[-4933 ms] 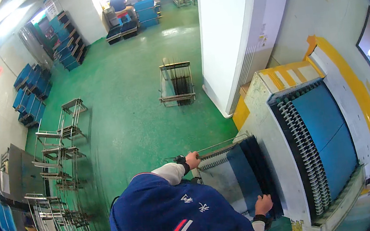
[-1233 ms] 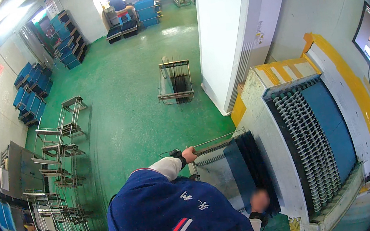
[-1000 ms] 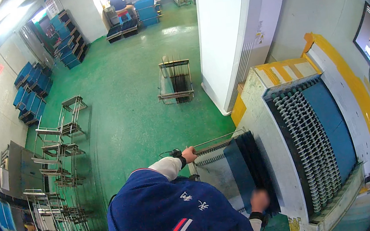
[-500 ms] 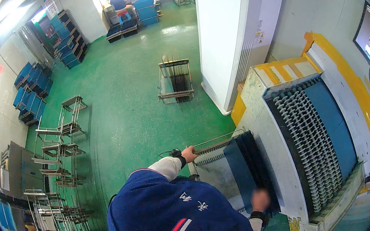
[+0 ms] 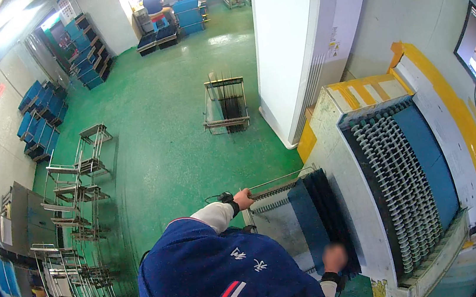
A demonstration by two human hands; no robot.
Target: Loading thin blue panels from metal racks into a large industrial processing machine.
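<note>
Room fwd of rack (image 5: pixel 277 190); machine (image 5: pixel 397 200) blocks R (close).

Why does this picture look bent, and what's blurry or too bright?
In the head view, the fisheye lens bows the yellow tape near the rim; there too, the right hand is blurred, the left hand looks sharper, and ceiling lights glare, with shine on the green floor.

Left hand (image 5: pixel 243 198) extends forward; right hand (image 5: pixel 335 257) is blurred.
</note>
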